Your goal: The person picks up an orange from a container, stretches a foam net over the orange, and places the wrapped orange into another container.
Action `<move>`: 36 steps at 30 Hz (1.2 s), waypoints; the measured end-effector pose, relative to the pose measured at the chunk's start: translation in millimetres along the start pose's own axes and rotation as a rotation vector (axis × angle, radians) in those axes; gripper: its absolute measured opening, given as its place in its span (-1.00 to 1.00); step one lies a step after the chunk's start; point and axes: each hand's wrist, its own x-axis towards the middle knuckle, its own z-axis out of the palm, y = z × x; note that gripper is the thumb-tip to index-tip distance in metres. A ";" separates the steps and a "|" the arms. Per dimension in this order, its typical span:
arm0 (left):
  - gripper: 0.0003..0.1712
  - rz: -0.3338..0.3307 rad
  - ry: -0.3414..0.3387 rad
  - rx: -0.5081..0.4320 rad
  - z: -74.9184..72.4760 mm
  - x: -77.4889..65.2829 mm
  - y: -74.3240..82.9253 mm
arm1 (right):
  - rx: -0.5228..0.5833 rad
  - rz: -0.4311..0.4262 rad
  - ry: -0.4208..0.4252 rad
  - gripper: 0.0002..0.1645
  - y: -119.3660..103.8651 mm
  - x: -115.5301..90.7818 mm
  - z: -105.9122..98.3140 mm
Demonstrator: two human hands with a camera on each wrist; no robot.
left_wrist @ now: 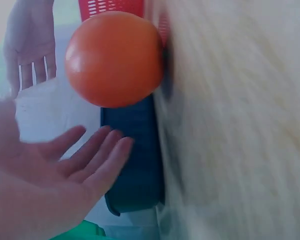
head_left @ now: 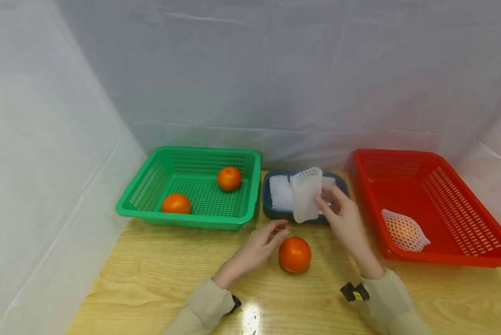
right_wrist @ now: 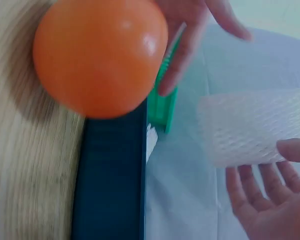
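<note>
My right hand (head_left: 343, 217) pinches a white foam net sleeve (head_left: 306, 195) between thumb and fingers, held up over the dark blue tray (head_left: 268, 204). In the right wrist view the flattened sleeve (right_wrist: 260, 125) extends out from the fingertips. More white foam net sleeves (head_left: 280, 193) lie in that tray. An orange fruit (head_left: 294, 255) sits on the table in front of it. Beside the fruit, my left hand (head_left: 256, 251) holds nothing, its fingers loosely extended; the left wrist view shows the fingers (left_wrist: 97, 162) apart from the fruit (left_wrist: 115, 60).
A green basket (head_left: 187, 219) at the left contains two orange fruits (head_left: 229, 178). At the right stands a red basket (head_left: 464, 258) with one fruit in a white net sleeve (head_left: 405, 231). White sheeting (head_left: 267, 70) rises behind the wooden table (head_left: 150, 274).
</note>
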 end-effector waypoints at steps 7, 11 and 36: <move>-0.46 -0.009 0.177 -0.321 -3.1 11.6 15.8 | 0.264 -0.130 -0.045 -0.58 -6.7 -11.6 7.4; -0.41 -0.086 0.182 -0.503 -3.8 15.3 23.5 | 0.378 -0.202 -0.124 -0.52 -8.6 -17.1 12.3; -0.81 -0.178 0.173 -1.083 -4.6 14.7 23.9 | 0.300 -0.220 -0.160 -0.50 -10.0 -27.2 31.1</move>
